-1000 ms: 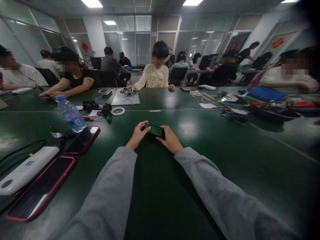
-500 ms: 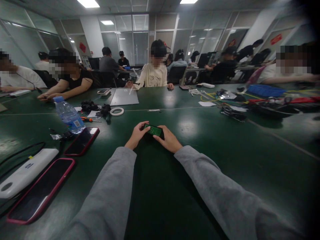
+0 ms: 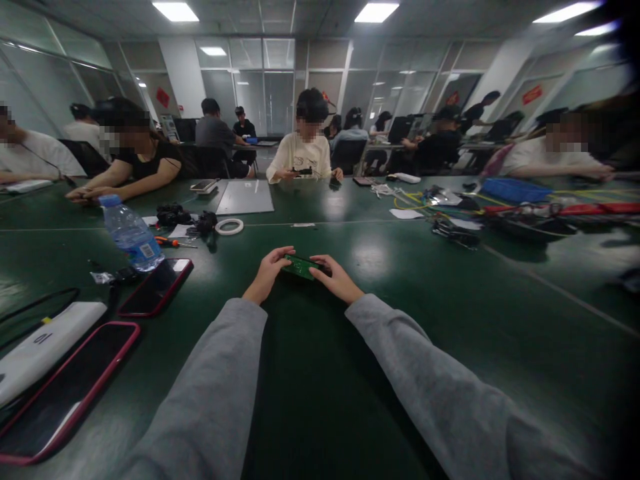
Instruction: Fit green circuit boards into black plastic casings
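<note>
A smartphone (image 3: pixel 302 267) lies sideways between my two hands, above the green table, with a green picture lit on its screen. My left hand (image 3: pixel 267 275) grips its left end, the thumb at the screen's edge. At the right end my right hand (image 3: pixel 339 277) holds it in the same way, thumb resting by the screen's right side. The fingers beneath the phone are mostly hidden.
To the left are a water bottle (image 3: pixel 131 233), a red-cased phone (image 3: pixel 156 288), a pink-cased phone (image 3: pixel 70 393) and a white device (image 3: pixel 50 343). A tape roll (image 3: pixel 229 227) sits farther off. Cables and a blue tray (image 3: pixel 517 190) lie right. A person (image 3: pixel 303 153) sits opposite.
Both my thumbs have shifted outward toward the phone's ends. The view has turned slightly right. The person opposite has brought both hands in front of their body.
</note>
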`<state>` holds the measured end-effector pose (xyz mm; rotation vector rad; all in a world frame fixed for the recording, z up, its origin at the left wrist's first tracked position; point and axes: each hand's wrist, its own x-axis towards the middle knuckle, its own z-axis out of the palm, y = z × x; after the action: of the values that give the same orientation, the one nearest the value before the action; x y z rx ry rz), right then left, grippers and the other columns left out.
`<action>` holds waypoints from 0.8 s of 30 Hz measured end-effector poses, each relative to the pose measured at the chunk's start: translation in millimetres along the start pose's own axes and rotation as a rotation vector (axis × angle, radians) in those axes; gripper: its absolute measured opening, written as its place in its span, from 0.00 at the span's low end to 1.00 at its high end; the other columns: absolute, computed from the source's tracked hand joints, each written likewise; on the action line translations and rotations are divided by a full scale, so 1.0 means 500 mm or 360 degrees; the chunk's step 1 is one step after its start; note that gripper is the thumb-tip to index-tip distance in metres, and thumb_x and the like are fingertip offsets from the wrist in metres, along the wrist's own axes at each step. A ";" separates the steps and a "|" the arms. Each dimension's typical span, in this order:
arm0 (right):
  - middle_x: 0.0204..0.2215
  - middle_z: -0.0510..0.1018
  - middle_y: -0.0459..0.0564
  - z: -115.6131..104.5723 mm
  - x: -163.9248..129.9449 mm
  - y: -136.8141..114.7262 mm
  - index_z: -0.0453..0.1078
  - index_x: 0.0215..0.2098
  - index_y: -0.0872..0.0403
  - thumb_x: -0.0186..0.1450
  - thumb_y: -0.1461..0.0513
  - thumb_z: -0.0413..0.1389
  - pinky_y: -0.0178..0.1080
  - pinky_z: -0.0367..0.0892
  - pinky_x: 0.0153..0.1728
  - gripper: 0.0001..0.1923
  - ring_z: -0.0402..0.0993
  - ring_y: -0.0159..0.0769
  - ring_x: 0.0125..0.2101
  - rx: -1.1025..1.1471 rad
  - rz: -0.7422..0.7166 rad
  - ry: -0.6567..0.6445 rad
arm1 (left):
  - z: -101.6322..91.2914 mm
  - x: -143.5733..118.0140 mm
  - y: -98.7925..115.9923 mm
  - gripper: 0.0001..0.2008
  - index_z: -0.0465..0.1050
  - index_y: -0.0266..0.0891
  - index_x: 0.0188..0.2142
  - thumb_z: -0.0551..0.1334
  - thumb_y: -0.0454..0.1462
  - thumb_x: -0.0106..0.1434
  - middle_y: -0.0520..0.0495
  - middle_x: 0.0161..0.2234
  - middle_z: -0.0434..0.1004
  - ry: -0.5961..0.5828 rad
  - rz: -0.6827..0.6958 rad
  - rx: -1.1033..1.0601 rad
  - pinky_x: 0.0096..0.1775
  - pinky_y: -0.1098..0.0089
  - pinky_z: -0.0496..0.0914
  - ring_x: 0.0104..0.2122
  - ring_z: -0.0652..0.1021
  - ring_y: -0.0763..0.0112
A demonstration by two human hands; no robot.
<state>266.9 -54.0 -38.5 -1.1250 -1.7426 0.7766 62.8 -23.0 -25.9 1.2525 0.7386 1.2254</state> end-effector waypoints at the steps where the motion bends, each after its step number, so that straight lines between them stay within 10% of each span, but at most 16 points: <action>1: 0.46 0.72 0.53 0.000 0.000 -0.001 0.64 0.51 0.54 0.63 0.51 0.56 0.45 0.66 0.50 0.23 0.70 0.39 0.47 0.0007 -0.0002 -0.0009 | 0.000 0.000 0.000 0.20 0.73 0.38 0.47 0.61 0.30 0.53 0.42 0.49 0.75 -0.0003 0.0007 0.0009 0.54 0.59 0.63 0.51 0.72 0.62; 13: 0.44 0.70 0.54 0.003 -0.009 -0.015 0.64 0.48 0.55 0.59 0.61 0.57 0.46 0.65 0.49 0.19 0.68 0.42 0.46 -0.0695 -0.0354 0.0289 | 0.006 0.015 -0.038 0.20 0.71 0.36 0.46 0.62 0.26 0.52 0.41 0.48 0.73 0.0064 0.0249 0.0391 0.56 0.59 0.64 0.48 0.74 0.65; 24: 0.51 0.68 0.55 0.009 -0.015 -0.030 0.59 0.57 0.55 0.60 0.56 0.60 0.46 0.64 0.53 0.29 0.67 0.42 0.51 -0.0507 -0.0365 0.0027 | -0.012 0.005 -0.032 0.12 0.70 0.38 0.39 0.65 0.32 0.54 0.45 0.37 0.75 0.0475 0.0302 0.0929 0.40 0.66 0.71 0.34 0.76 0.70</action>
<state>258.6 -66.7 -30.2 -1.1064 -1.9856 0.3564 62.2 -16.8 -41.8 1.6570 1.2833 1.4242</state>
